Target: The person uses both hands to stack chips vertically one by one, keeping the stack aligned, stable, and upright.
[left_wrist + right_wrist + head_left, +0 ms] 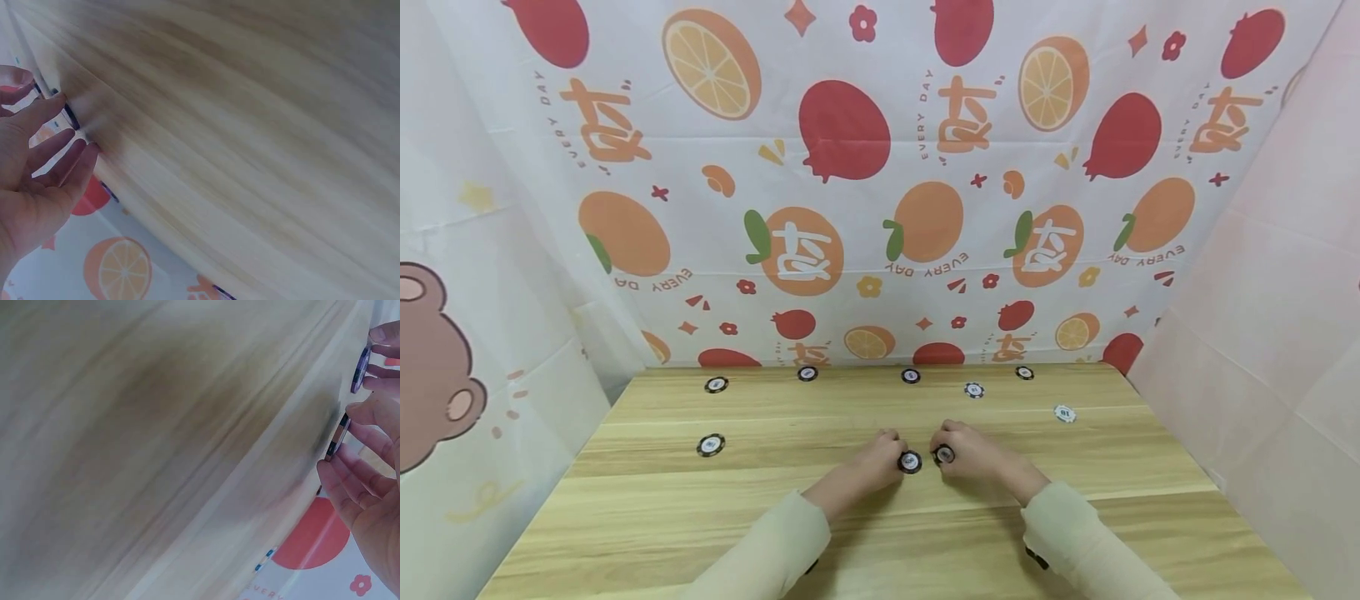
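Near the middle of the table, my left hand (880, 461) pinches a black-edged poker chip (910, 462) by its rim. Just to its right, my right hand (972, 454) holds a second black-edged poker chip (943, 454), tilted, between thumb and fingers. A small gap separates the two chips. From the right wrist view, the right hand's chip (337, 437) appears edge-on, with the left hand's chip (360, 369) beyond it. The left wrist view catches a chip (70, 115) edge-on by the left fingers (47, 112).
Several chips lie spread over the wooden table (647, 517), among them a black one (711, 445) at left, a blue-and-white one (974, 390) and a pale one (1064, 413) at right. Another chip (1036, 557) is partly hidden by the right sleeve. A fruit-print curtain (850, 308) stands behind.
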Motion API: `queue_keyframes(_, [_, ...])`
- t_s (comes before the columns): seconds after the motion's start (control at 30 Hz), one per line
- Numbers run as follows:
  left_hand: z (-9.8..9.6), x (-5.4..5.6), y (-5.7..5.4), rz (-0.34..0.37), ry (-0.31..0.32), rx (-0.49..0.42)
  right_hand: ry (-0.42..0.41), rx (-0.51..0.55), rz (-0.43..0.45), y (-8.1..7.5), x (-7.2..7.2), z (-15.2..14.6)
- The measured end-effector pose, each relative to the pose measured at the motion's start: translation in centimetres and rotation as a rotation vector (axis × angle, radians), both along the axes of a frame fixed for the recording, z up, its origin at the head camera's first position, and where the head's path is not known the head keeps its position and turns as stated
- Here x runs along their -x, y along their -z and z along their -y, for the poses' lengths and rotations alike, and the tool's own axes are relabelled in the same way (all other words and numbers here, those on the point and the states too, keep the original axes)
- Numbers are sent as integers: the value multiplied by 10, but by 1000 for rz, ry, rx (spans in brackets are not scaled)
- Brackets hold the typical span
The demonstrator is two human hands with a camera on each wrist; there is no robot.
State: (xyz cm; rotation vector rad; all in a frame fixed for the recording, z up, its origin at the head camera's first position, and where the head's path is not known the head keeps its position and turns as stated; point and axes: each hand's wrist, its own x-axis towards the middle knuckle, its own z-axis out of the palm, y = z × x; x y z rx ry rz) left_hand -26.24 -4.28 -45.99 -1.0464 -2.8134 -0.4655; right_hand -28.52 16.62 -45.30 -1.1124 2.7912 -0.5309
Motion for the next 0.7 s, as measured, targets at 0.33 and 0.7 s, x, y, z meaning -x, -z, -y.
queue_keyframes(0.33, [23, -6, -4, 52, -28, -7, -37, -27, 3, -5, 3, 32])
queue_keyframes(0.7, [43, -4, 0, 77, -59, -96, -120, -52, -35, -1, 1, 51])
